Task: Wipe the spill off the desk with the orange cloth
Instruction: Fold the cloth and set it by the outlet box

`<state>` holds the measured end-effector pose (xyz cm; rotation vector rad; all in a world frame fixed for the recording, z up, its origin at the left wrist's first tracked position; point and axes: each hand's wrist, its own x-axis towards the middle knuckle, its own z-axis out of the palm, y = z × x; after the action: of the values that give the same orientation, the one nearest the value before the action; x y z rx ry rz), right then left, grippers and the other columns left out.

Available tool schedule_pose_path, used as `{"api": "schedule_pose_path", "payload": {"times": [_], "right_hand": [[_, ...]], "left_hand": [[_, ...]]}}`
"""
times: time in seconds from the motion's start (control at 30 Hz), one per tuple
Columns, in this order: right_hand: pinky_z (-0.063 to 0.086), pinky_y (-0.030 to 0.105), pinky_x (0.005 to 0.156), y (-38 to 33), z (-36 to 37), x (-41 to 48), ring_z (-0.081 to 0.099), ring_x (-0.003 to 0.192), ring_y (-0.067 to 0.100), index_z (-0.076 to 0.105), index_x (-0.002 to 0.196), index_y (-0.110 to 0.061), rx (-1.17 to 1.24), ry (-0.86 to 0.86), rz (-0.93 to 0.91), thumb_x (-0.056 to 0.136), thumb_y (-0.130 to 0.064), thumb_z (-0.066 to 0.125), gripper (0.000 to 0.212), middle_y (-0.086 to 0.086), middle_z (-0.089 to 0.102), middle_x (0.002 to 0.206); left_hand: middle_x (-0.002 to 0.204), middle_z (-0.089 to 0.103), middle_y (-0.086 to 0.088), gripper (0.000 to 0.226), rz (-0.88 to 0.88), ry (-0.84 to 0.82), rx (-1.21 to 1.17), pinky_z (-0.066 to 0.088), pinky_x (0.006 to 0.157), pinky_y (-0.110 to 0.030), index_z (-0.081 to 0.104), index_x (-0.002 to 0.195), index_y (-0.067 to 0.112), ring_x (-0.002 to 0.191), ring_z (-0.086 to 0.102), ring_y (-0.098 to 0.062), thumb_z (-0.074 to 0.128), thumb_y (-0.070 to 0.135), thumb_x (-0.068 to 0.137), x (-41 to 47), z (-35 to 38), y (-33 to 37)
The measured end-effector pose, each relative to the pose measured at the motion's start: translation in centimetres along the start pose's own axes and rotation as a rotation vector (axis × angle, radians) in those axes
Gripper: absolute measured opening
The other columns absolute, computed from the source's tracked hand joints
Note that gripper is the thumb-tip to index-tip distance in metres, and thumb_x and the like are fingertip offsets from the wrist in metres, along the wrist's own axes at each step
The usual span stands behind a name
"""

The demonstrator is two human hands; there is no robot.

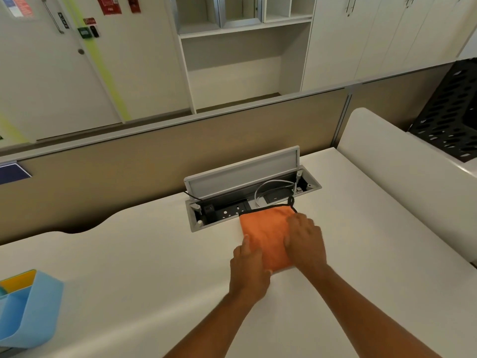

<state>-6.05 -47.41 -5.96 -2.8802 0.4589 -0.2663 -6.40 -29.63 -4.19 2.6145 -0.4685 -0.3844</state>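
Head view looks down on a white desk (129, 267) with both bare forearms reaching in from the near edge. An orange cloth (265, 236), folded into a rough rectangle with dark trim along its far edge, lies flat on the desk just near of the open cable box (247, 200) set into the desktop; its far edge reaches the box's rim.

The left hand (247, 270) rests on the near left part of the cloth, palm down, fingers lying over the cloth's left edge and near corner. The right hand (305, 241) lies on the cloth's right side, fingers spread and flat, covering its right edge. Both hands press down with loose, flat fingers rather than gripping; neither has the cloth pinched or lifted.

The cable box has its grey lid (242, 174) tilted up at the far side, and a white cable (273, 187) loops inside it above black sockets. A thin black loop (291, 201) from the cloth's far right corner lies over the box's rim.

At the near left, a light blue organiser (31, 311) with a yellow inner panel sits on the desk, well apart from the hands. A beige partition (154, 161) runs along the far side of the desk, and a black perforated crate (449, 112) stands at the far right. No spill can be made out on the desk surface.
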Motion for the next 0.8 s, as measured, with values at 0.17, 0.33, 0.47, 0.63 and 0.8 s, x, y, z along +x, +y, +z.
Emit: {"api": "schedule_pose_path", "payload": {"times": [0.17,0.33,0.47,0.63,0.8], "right_hand": [[0.023,0.054,0.124,0.0,2.7,-2.0,0.019,0.155,0.037,0.018,0.160,-0.018,-0.049,-0.339,-0.252,0.094,-0.072,-0.009,0.090,0.013,0.018,0.170],[-0.003,0.046,0.128,1.9,4.6,-2.2,-0.015,0.156,0.025,-0.008,0.162,-0.026,-0.049,-0.312,-0.213,0.091,-0.079,-0.005,0.089,-0.002,-0.015,0.169],[-0.005,0.045,0.128,1.6,4.3,-2.2,-0.016,0.156,0.026,-0.012,0.161,-0.027,-0.040,-0.316,-0.207,0.087,-0.081,-0.011,0.092,-0.001,-0.017,0.169],[-0.008,0.044,0.124,0.9,3.4,-2.1,-0.012,0.157,0.029,-0.013,0.161,-0.024,-0.034,-0.381,-0.174,0.084,-0.082,-0.011,0.097,0.002,-0.016,0.170],[0.006,0.052,0.127,-2.2,1.3,-2.5,0.001,0.158,0.035,-0.003,0.162,-0.016,-0.018,-0.410,-0.102,0.066,-0.088,-0.027,0.122,0.011,-0.001,0.172]], "left_hand": [[0.174,-0.009,-0.005,0.095,0.207,-0.234,0.270,-0.011,0.123,-0.043,0.000,0.165,0.018,0.160,-0.010,-0.027,0.027,0.075,0.094,0.1,1.5,-1.2],[0.173,-0.012,-0.005,0.117,0.228,-0.278,0.299,-0.009,0.126,-0.047,-0.005,0.164,0.018,0.160,-0.011,-0.026,-0.005,0.085,0.069,0.1,2.1,-2.2],[0.173,-0.012,-0.003,0.127,0.219,-0.303,0.299,-0.007,0.126,-0.047,-0.005,0.164,0.020,0.160,-0.011,-0.026,-0.011,0.090,0.058,0.1,2.0,-2.1],[0.174,-0.011,-0.002,0.128,0.234,-0.369,0.261,-0.001,0.129,-0.052,-0.004,0.164,0.020,0.161,-0.007,-0.027,-0.008,0.091,0.057,0.0,0.5,-2.4],[0.174,-0.007,-0.002,0.131,0.215,-0.394,0.205,-0.001,0.129,-0.054,-0.003,0.164,0.021,0.161,-0.004,-0.028,-0.003,0.093,0.054,-1.4,-2.0,-3.5]]}}
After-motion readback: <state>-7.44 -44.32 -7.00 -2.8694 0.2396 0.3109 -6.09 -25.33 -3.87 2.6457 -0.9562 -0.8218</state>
